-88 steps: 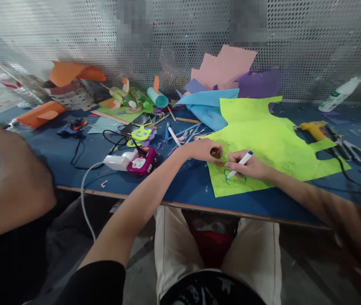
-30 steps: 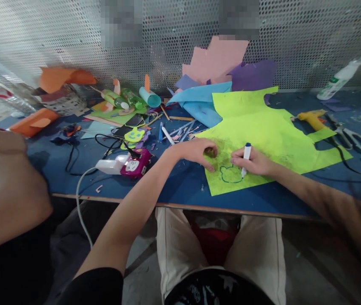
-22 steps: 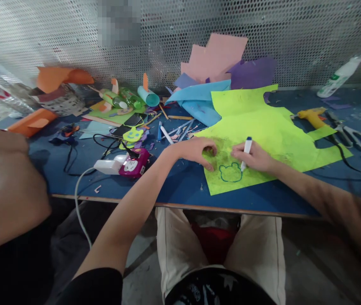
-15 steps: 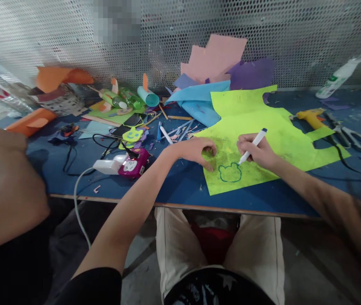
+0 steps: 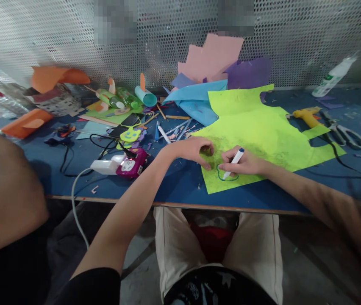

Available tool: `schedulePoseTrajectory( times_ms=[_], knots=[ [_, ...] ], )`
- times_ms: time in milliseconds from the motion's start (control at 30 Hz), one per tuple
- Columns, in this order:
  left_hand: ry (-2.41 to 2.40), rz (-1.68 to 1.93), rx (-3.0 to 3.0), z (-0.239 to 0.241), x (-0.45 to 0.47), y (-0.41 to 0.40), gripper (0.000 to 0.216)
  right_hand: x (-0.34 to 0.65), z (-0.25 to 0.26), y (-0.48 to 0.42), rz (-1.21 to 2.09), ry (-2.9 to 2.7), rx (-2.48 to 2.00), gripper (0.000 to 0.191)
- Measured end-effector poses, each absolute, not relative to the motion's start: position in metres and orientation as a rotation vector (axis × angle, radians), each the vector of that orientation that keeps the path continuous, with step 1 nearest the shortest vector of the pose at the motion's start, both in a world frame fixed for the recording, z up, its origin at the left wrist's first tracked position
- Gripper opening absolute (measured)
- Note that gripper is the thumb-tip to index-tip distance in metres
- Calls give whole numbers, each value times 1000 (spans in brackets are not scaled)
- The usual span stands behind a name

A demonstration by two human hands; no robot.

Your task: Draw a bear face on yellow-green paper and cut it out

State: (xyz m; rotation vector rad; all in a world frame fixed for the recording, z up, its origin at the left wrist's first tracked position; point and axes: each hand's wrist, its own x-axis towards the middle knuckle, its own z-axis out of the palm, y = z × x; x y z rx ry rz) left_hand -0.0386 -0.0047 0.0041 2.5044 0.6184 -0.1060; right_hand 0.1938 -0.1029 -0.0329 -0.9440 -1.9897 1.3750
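A large yellow-green sheet (image 5: 240,112) with cut-out edges lies on the blue table, smudged dark around its near part. My right hand (image 5: 242,161) is closed around a white marker (image 5: 234,163) with a dark end, its tip on the sheet at the lower edge of a drawn outline (image 5: 231,179). The hand covers most of that outline. My left hand (image 5: 196,151) rests at the sheet's left edge, thumb and fingers curved apart with nothing between them.
Left of me a co-worker's arm (image 5: 12,178) reaches over the table. A pink power adapter (image 5: 132,163) with a white plug sits nearby. At right are a yellow glue gun (image 5: 307,115), scissors (image 5: 347,133) and a white bottle (image 5: 334,78). Blue felt (image 5: 196,101) lies behind the sheet.
My right hand has moved left and down with the marker, from the drawing's upper right to its lower edge. My left hand stays in place. The co-worker's arm has shifted slightly.
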Motion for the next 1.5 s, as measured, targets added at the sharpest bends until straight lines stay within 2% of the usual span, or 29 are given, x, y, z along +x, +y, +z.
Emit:
schedulePoseTrajectory(
  times_ms=[433, 667, 900, 1033, 1133, 1300, 1433, 1500],
  knots=[
    [614, -112, 2497, 5, -38, -5, 56, 196, -38, -100, 1242, -2090, -903, 48],
    [622, -109, 2484, 3, -38, -3, 58, 195, -37, -101, 1342, -2019, -927, 40],
    [615, -95, 2502, 2, -37, -5, 60, 195, -39, -101, 1331, -2021, -920, 44],
    [649, -38, 2536, 5, -40, -1, 50, 196, -34, -98, 1311, -1870, -965, 39],
    [880, 172, 2626, 14, -53, 5, 39, 198, -21, -89, 1143, -1660, -955, 33],
    [1597, 466, 2470, 26, -79, 14, 35, 195, 1, -66, 867, -1488, -875, 23],
    [1785, 474, 2337, 22, -87, 18, 32, 194, -7, -55, 827, -1575, -888, 47],
    [1774, 391, 2347, 19, -87, 19, 32, 198, -17, -55, 767, -1648, -959, 46]
  ],
)
